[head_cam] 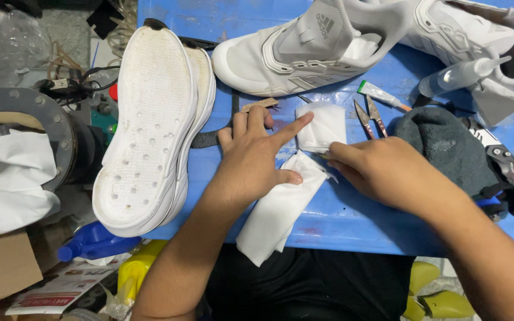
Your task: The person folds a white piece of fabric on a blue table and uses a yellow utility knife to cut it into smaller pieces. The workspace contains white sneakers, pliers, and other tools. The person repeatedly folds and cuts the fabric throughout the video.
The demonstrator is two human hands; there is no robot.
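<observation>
The big blue wooden tabletop (352, 220) is carrying everything here, and lying sole-up along its left edge is a white rubber shoe sole with small round holes (150, 125), stacked on a second one. Across the top, a white mesh sneaker with grey overlays (304, 50) is resting on its side, well apart from the hands. On the right, a dark grey crumpled cloth (447, 142) is sitting just beside the right forearm. In the centre, a long white strip of fabric (281, 208) is hanging over the near edge of the table, and its upper folded end, a small white fabric patch (325, 125), is lying flat between the two hands. The left hand (251, 166) is pressing down on that fabric, index finger stretched out onto the patch, the thumb tucked against the strip, the other fingers spread loosely on the table. The right hand (382, 169) is pinching the patch's lower edge with thumb and forefinger pressed together; what small tool it may be gripping I cannot tell. Just above it, small steel thread snips (369, 116) are lying open, near a tiny green-capped glue tube (379, 94)
</observation>
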